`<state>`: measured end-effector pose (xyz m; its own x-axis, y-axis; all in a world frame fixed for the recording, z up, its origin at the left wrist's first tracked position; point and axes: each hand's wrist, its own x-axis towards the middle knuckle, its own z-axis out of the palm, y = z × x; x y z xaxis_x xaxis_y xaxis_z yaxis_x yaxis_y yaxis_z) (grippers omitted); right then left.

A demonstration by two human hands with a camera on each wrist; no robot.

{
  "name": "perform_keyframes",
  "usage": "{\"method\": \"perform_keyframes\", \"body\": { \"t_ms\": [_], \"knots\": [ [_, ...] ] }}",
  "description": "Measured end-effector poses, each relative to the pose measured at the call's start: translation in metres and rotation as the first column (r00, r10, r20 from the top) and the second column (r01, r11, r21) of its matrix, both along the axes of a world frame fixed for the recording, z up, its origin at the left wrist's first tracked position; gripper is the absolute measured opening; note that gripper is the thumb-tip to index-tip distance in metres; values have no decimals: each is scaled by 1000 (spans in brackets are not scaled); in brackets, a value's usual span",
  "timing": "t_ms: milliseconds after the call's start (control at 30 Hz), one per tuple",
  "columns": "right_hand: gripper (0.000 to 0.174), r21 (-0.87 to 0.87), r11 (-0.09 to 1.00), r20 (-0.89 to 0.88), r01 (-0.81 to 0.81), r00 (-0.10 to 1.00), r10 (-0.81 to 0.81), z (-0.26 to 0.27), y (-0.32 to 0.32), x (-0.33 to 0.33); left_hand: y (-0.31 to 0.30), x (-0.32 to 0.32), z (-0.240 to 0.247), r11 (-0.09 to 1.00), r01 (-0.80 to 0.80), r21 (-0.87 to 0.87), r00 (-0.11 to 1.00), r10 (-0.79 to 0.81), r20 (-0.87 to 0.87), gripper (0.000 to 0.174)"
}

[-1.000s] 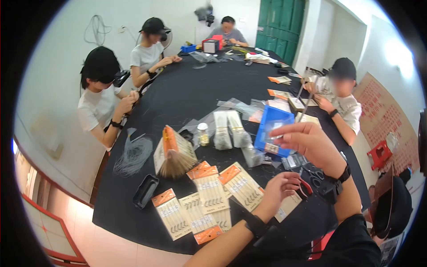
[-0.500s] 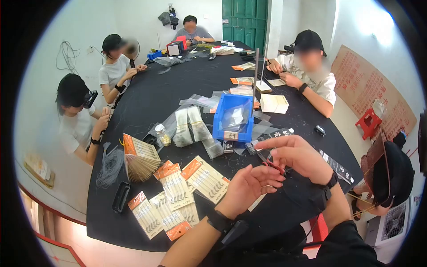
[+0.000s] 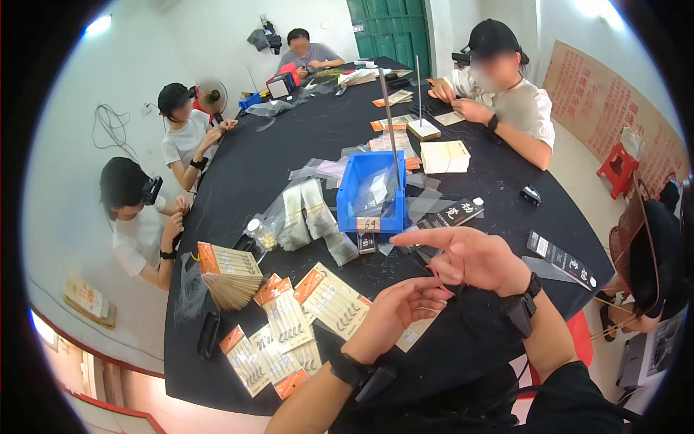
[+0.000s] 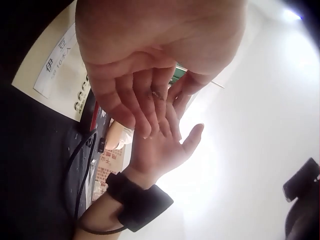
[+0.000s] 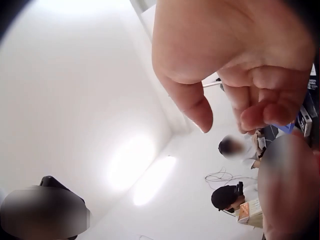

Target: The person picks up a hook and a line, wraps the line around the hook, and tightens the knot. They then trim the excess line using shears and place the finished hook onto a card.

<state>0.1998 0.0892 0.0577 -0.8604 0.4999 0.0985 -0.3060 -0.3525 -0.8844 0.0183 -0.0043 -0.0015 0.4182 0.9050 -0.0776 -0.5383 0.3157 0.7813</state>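
Observation:
In the head view my left hand [image 3: 394, 318] hovers over the table's front part, palm turned inward and fingers loosely bent. A tiny dark piece [image 4: 156, 95] lies across its fingers in the left wrist view; its kind cannot be told. My right hand [image 3: 484, 262] is close beside it, index finger stretched out to the left, thumb extended and other fingers bent, with nothing visible in it. Red handles [image 3: 445, 291] of a tool show partly behind the hands. Left of them lie cards of fish hooks [image 3: 336, 300] with orange headers.
A blue bin [image 3: 370, 223] holding clear bags stands ahead, a metal rod [image 3: 389, 119] rising beside it. Bundled white packets [image 3: 316, 206], a small jar [image 3: 256, 228] and a fanned card stack [image 3: 230, 271] are to the left. Black printed packages [image 3: 562, 259] lie right. Several people sit around the table.
My right hand has come down from over the blue bin and drawn near my left hand. The left hand has turned its palm more inward. The head view has also shifted.

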Motion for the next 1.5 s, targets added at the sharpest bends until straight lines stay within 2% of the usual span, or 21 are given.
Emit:
{"method": "perform_keyframes", "body": {
  "t_ms": [67,167,267,367,567,700,800,900,1100,1300,1500],
  "knots": [
    [83,-95,994,-71,-46,997,39,-5,-5,0,0,1,-1,1000,19,10,999,-19,-50,37],
    [84,-91,989,-21,-120,993,119,-10,-5,4,-4,5,-7,994,-24,102,977,45,-208,41],
    [87,-90,986,2,-144,989,145,-7,-7,4,-5,12,-5,980,-138,144,971,163,-173,35],
    [88,-99,983,-14,-153,988,152,-10,-9,1,-4,12,-10,966,-168,196,952,211,-223,29],
    [89,-133,984,-114,-115,988,100,-18,-1,1,-1,8,-12,982,-179,64,975,186,-123,31],
    [91,-143,985,-167,-95,983,71,-18,6,2,-2,9,-6,975,-212,70,960,221,-173,35],
    [92,-164,978,-174,-125,980,96,-21,8,2,-2,10,-5,965,-261,38,946,263,-190,35],
    [95,-235,944,-204,-232,961,186,-20,7,5,-1,10,-5,942,-335,5,921,329,-210,36],
    [101,-167,953,-185,-252,958,221,-18,8,6,0,9,-4,921,-390,-16,906,381,-183,36],
    [95,-76,973,-233,-217,953,194,-22,8,6,0,7,-4,921,-388,-36,912,378,-158,37],
    [80,-56,969,-445,-242,875,193,-21,11,7,0,5,-6,934,-357,-17,924,350,-152,37]
  ]
}}
